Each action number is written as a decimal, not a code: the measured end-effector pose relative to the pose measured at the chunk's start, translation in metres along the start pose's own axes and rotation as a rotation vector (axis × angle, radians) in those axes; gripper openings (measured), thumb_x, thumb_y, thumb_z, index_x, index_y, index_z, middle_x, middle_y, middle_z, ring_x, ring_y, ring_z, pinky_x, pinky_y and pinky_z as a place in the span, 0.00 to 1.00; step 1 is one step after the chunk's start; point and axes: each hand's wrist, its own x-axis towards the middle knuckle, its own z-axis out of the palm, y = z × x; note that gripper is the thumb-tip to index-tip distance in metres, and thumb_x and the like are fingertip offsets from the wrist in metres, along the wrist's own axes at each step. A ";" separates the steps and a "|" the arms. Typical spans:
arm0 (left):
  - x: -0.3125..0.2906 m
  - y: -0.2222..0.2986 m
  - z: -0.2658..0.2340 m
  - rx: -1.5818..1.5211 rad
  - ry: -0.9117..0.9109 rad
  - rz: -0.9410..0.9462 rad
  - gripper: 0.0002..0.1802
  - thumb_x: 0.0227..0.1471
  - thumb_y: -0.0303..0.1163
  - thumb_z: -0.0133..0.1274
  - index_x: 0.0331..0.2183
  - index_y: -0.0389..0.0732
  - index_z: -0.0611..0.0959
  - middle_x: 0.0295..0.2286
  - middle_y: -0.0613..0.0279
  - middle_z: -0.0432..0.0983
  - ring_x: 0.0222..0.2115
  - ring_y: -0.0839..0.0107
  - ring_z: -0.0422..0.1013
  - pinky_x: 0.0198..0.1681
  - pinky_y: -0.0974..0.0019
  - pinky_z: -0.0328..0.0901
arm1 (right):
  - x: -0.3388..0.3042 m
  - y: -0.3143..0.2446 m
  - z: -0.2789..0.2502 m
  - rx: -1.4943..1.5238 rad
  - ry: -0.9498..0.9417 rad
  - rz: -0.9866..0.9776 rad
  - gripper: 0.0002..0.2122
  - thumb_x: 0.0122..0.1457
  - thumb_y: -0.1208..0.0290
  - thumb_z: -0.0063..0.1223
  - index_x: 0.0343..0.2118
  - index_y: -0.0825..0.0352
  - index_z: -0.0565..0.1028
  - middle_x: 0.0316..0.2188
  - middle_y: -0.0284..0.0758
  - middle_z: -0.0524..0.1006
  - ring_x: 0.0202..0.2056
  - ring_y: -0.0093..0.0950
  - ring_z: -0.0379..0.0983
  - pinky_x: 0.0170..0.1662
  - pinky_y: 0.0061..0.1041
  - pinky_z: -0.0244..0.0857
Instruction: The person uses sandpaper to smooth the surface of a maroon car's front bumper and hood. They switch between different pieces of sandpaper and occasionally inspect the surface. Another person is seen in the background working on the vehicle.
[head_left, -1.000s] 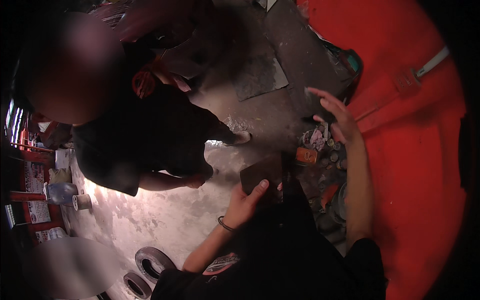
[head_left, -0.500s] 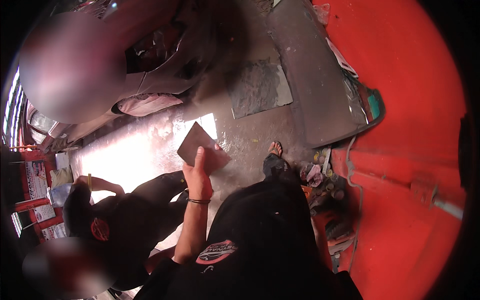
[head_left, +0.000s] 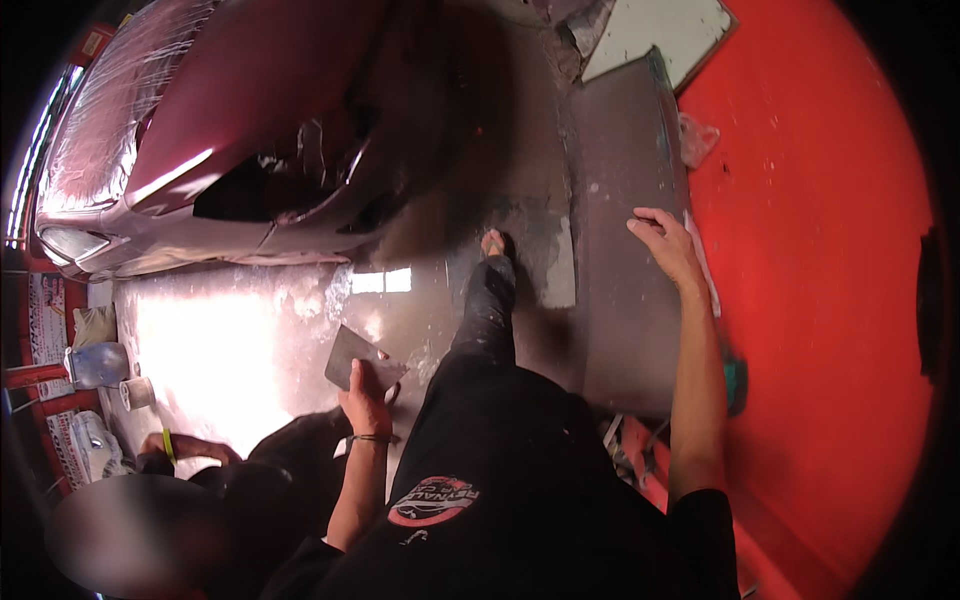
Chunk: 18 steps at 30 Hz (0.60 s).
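Watching the head view, I've got the left hand closed on a flat grey plate, thumb on its near side, over the floor. Right hand looks empty, fingers half curled over the grey panel along the floor's right edge. Plate's in hand, not set down yet; further progress, can't tell.

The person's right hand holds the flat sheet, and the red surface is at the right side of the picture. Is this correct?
Not quite: the left hand holds the flat sheet, as the head view shows. The red surface is at the right side of the picture.
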 end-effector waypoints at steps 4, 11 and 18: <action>0.094 -0.003 0.102 -0.079 -0.035 -0.019 0.24 0.67 0.37 0.60 0.60 0.39 0.76 0.51 0.59 0.79 0.48 0.65 0.79 0.56 0.54 0.74 | 0.120 0.002 0.001 -0.010 -0.049 0.086 0.25 0.62 0.55 0.68 0.56 0.68 0.81 0.51 0.41 0.83 0.52 0.32 0.80 0.57 0.31 0.71; 0.227 0.082 0.381 -0.125 -0.381 -0.039 0.22 0.67 0.37 0.61 0.57 0.40 0.78 0.51 0.62 0.81 0.50 0.62 0.78 0.57 0.51 0.73 | 0.080 0.241 0.078 -0.144 -0.116 0.619 0.26 0.61 0.51 0.67 0.50 0.71 0.81 0.47 0.41 0.84 0.49 0.32 0.79 0.56 0.31 0.70; 0.304 0.141 0.578 -0.478 -0.511 -0.304 0.26 0.66 0.37 0.60 0.62 0.42 0.76 0.56 0.60 0.78 0.58 0.60 0.74 0.67 0.46 0.64 | 0.172 0.156 0.063 0.041 -0.392 1.097 0.39 0.64 0.30 0.50 0.66 0.59 0.74 0.65 0.44 0.76 0.65 0.47 0.71 0.65 0.47 0.63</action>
